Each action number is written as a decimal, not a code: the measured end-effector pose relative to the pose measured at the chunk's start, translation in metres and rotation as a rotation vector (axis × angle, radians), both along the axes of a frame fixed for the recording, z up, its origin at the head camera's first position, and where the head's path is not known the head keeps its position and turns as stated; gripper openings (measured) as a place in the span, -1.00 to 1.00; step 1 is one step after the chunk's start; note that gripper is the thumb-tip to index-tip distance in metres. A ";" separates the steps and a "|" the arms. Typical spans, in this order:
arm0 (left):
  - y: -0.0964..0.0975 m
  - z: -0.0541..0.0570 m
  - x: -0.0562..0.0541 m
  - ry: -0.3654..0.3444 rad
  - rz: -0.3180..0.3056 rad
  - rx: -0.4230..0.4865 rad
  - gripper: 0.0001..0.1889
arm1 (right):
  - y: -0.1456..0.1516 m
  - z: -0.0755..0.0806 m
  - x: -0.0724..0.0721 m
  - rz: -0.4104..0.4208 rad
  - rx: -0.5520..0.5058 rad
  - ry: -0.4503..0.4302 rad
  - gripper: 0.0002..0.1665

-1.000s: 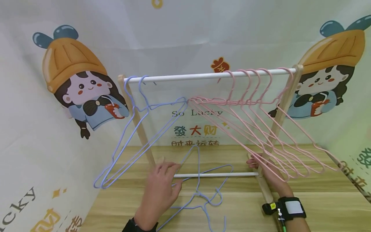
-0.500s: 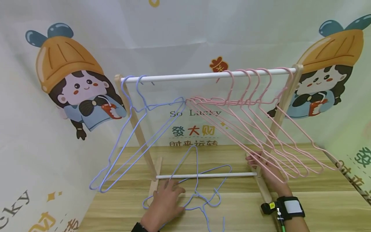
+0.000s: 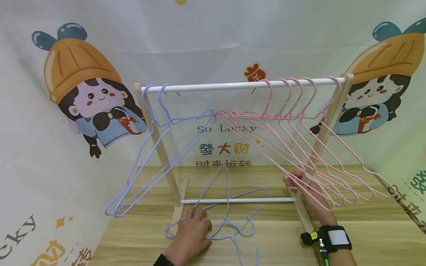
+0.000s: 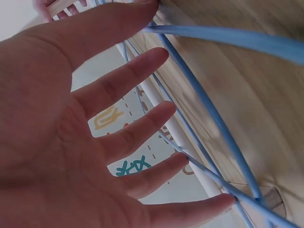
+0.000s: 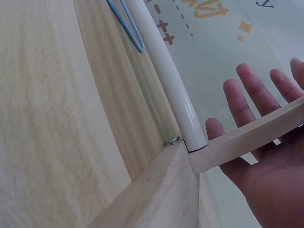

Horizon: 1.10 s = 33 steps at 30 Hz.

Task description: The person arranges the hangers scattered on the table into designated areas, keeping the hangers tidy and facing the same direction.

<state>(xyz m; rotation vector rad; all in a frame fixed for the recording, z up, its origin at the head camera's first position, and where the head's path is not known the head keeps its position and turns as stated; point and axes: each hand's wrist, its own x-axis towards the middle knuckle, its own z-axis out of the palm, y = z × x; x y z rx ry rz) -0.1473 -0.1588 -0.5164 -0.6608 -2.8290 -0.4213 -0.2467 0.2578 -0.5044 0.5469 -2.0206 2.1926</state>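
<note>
My left hand [image 3: 193, 232] is low over loose blue wire hangers [image 3: 227, 184] that lie overlapping on the table. In the left wrist view its fingers are spread and nearly straight, with fingertips at the blue wires [image 4: 205, 97]. At the right side of the clothes rack, my right hand [image 3: 309, 195] is beside the lower end of the wooden upright [image 5: 256, 133]; its fingers extend loosely past the post without curling round it. Two blue hangers [image 3: 151, 154] hang at the left of the white top bar [image 3: 213, 87], and several pink hangers [image 3: 289, 117] at its right.
A white lower rod [image 3: 266, 200] joins the rack's two sides close above the wood-grain table [image 3: 366, 240]. Wooden feet [image 3: 178, 218] extend toward me. Behind stands a printed cloth backdrop [image 3: 199, 33] with cartoon figures.
My left hand has moved down and slightly toward me from the lower rod's left end to the loose blue hangers. The right hand stays at the upright.
</note>
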 end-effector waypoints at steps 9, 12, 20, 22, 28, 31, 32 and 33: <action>0.003 0.009 0.006 0.036 -0.024 -0.004 -0.76 | 0.007 -0.010 -0.003 0.040 0.030 0.029 -0.69; 0.004 0.014 0.007 0.079 -0.024 -0.013 -0.83 | 0.005 -0.008 -0.003 0.057 -0.015 0.066 -0.72; 0.004 0.037 0.007 0.174 -0.026 0.016 -0.87 | -0.001 -0.001 0.000 -0.076 0.105 0.003 -0.68; 0.002 0.042 0.007 0.186 -0.030 0.041 -0.86 | 0.001 -0.001 -0.001 -0.088 0.155 -0.027 -0.62; -0.005 0.056 0.006 0.158 0.021 0.165 -0.83 | -0.003 0.006 0.004 -0.052 0.072 0.002 -0.76; -0.008 0.065 0.007 0.143 0.074 0.243 -0.89 | -0.001 0.001 0.002 0.007 -0.004 0.025 -0.77; -0.010 0.067 0.007 0.153 0.093 0.262 -0.91 | 0.001 -0.001 0.000 0.025 -0.022 0.025 -0.75; -0.011 0.069 0.007 0.169 0.110 0.280 -0.93 | 0.003 -0.004 -0.001 0.038 -0.033 0.023 -0.74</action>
